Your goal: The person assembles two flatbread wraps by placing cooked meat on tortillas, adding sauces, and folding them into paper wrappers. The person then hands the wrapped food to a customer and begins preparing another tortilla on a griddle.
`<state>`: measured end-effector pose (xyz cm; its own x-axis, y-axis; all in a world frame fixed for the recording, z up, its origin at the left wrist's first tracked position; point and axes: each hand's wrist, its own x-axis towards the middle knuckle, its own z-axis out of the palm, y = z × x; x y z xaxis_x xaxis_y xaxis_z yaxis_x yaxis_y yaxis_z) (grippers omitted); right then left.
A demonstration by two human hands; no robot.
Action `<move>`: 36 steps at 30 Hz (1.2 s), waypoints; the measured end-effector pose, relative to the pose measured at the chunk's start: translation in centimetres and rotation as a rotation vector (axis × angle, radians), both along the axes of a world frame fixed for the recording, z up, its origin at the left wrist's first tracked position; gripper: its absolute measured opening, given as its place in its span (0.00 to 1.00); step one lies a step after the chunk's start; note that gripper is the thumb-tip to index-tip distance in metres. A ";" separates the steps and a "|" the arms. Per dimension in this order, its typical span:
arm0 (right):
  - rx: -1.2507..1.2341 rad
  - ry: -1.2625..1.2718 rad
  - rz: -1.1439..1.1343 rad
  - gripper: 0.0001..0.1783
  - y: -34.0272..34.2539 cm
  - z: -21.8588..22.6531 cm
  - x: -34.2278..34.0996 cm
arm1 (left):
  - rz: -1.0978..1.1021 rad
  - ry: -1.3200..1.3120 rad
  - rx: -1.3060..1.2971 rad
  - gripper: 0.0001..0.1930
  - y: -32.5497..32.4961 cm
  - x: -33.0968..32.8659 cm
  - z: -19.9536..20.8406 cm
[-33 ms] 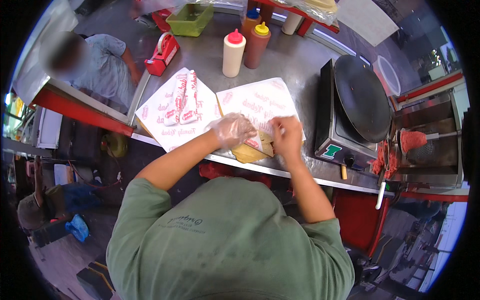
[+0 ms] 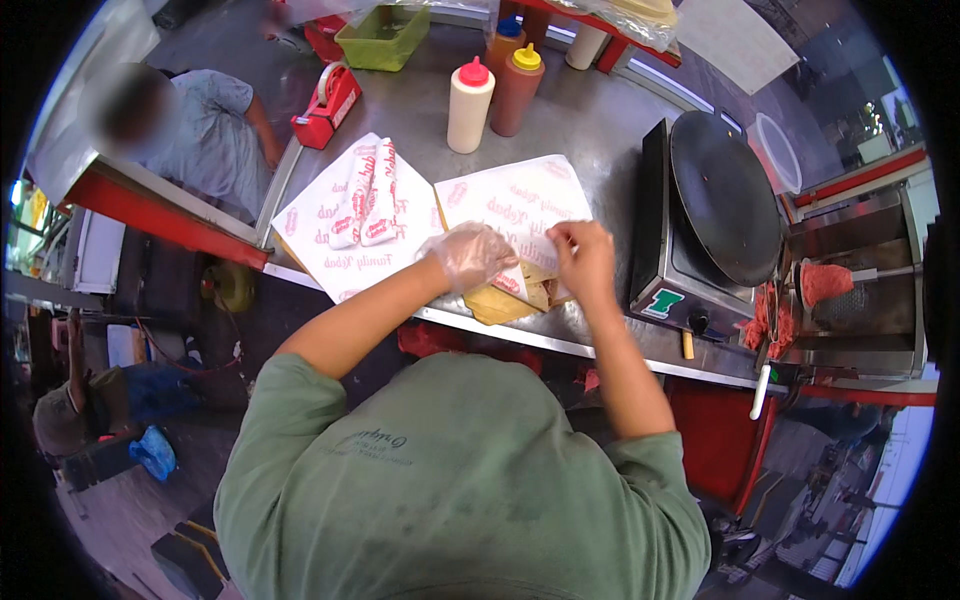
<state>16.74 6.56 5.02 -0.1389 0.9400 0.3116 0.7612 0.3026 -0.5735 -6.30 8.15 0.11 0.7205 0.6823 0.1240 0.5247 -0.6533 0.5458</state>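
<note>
A folded flatbread with filling [image 2: 498, 306] lies at the counter's front edge, partly covered by a white printed wrapping paper [image 2: 520, 195]. My left hand [image 2: 472, 256], in a clear plastic glove, curls over the paper's lower part and the bread. My right hand [image 2: 588, 258], bare, pinches the paper's right side between thumb and fingers. Its fingertips partly hide the paper's edge. To the left, two paper-wrapped rolls [image 2: 378, 205] lie side by side on a stack of wrapping sheets [image 2: 315, 262].
Squeeze bottles [image 2: 469, 110] and a red tape dispenser [image 2: 326, 105] stand behind the papers, near a green basket [image 2: 384, 42]. A black pan [image 2: 725, 198] tops the stove [image 2: 665, 270] at right. Beyond is a meat spit [image 2: 827, 284]. Another person [image 2: 205, 125] is at far left.
My right hand has shifted slightly right and up, fingers still at the paper. The left hand has moved slightly right; the paper between them looks a little more lifted.
</note>
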 end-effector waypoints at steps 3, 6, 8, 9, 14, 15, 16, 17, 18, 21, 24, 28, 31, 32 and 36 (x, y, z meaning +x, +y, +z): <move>0.005 -0.141 0.141 0.11 0.2 3.6 -0.5 | 0.090 0.024 -0.174 0.17 0.3 0.6 0.6; 0.081 -0.205 0.285 0.14 -2.6 2.8 -2.2 | 0.001 0.038 -0.078 0.17 0.3 -1.0 1.1; 0.127 -0.218 0.356 0.13 -5.1 -0.2 -2.3 | -0.087 -0.100 0.067 0.21 -1.2 -3.2 0.5; 0.138 -0.198 0.393 0.12 -6.3 -1.3 -2.3 | -0.088 -0.077 0.083 0.25 -1.7 -3.9 0.1; 0.098 -0.102 0.321 0.10 -5.9 -1.4 -3.0 | -0.083 -0.030 0.058 0.33 -1.9 -4.3 -1.2; 0.092 -0.112 0.365 0.09 -5.8 -0.8 -3.3 | -0.085 -0.022 0.043 0.34 -1.5 -4.1 -1.5; 0.086 -0.122 0.411 0.08 -5.9 -0.1 -3.7 | -0.093 -0.065 0.056 0.34 -1.4 -4.2 -1.8; 0.076 -0.139 0.453 0.07 -6.0 0.4 -3.8 | -0.107 -0.075 0.091 0.33 -1.2 -4.1 -1.9; 0.108 -0.181 0.510 0.07 -6.0 -0.3 -3.6 | -0.120 -0.085 0.126 0.32 -0.9 -4.1 -2.0; 0.110 -0.198 0.386 0.08 -5.3 -1.4 -3.2 | -0.081 -0.084 0.098 0.25 -0.9 -3.5 -0.7; 0.000 -0.201 0.239 0.04 -2.4 -1.0 -2.4 | -0.072 0.036 0.152 0.20 0.5 -1.7 -1.2; -0.141 -0.251 0.156 0.07 2.6 -0.8 -0.7 | 0.125 0.254 -0.148 0.21 3.6 1.6 0.6; -0.018 -0.303 0.384 0.11 2.1 1.3 -2.3 | 0.116 0.182 -0.058 0.26 6.2 1.1 -3.4; 0.010 -0.403 0.437 0.16 0.6 1.6 -2.6 | 0.186 0.215 -0.141 0.25 5.7 1.7 -1.9; 0.050 -0.635 0.476 0.20 0.2 -0.4 -2.5 | 0.319 0.175 -0.072 0.20 5.3 1.7 -2.1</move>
